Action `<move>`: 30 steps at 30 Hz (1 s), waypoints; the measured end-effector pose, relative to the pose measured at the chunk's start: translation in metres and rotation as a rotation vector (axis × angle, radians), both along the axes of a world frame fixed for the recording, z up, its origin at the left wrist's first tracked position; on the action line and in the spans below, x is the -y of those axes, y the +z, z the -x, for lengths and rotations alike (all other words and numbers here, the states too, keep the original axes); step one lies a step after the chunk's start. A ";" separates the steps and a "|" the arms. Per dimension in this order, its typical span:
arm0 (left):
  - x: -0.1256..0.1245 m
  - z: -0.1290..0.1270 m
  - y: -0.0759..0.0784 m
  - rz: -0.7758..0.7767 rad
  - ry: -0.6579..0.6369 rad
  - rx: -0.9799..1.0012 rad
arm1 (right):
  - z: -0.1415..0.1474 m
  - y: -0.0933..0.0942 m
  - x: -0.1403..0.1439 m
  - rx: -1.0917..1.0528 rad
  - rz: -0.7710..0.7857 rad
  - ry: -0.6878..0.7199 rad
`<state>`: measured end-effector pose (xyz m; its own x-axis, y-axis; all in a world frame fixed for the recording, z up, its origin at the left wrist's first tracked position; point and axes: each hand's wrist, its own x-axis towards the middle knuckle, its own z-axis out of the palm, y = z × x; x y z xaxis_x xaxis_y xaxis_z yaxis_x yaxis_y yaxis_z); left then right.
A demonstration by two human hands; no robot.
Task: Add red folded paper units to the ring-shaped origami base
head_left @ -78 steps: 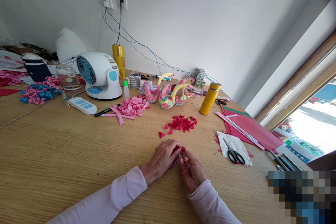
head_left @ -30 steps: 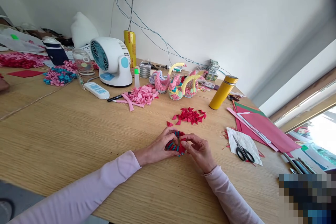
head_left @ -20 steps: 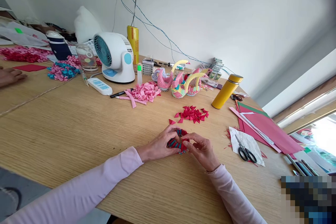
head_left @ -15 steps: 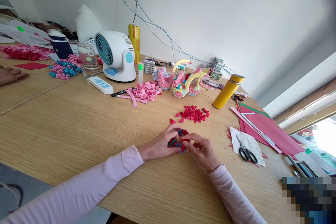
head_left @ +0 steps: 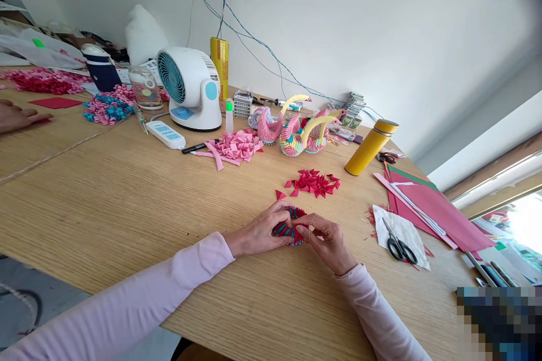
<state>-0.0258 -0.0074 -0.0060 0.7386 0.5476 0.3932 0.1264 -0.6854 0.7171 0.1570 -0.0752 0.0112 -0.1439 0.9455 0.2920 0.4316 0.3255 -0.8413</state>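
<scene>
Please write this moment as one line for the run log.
left hand: holds paper ring | right hand: pinches ring | red triangles: beyond | scissors: right

Bright daylight from the window (head_left: 514, 220) at right, blown out there; soft shadows, wide-angle edge bending, pixelated lower-right corner

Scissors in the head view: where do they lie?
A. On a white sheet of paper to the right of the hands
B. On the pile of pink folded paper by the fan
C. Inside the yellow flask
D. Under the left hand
A: the black-handled scissors lie on a white sheet of paper, to the right of both hands, which hold a red and blue paper piece.
</scene>
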 end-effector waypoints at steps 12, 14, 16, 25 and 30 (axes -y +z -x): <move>0.000 0.000 -0.001 0.011 -0.002 0.029 | -0.003 -0.006 -0.004 0.038 -0.026 0.002; 0.000 0.000 -0.002 0.005 -0.004 0.043 | -0.003 -0.007 -0.004 0.041 -0.028 -0.007; 0.000 0.000 -0.002 0.003 -0.003 0.044 | -0.004 -0.008 -0.004 0.039 -0.027 -0.014; 0.000 0.000 -0.002 0.015 -0.004 0.029 | -0.003 -0.006 -0.004 0.062 -0.041 -0.002; -0.001 0.000 -0.001 0.006 -0.007 0.015 | -0.003 -0.005 -0.004 0.075 -0.044 0.016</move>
<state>-0.0257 -0.0068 -0.0067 0.7368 0.5443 0.4011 0.1107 -0.6823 0.7226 0.1601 -0.0715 0.0063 -0.1818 0.9296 0.3206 0.4877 0.3683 -0.7915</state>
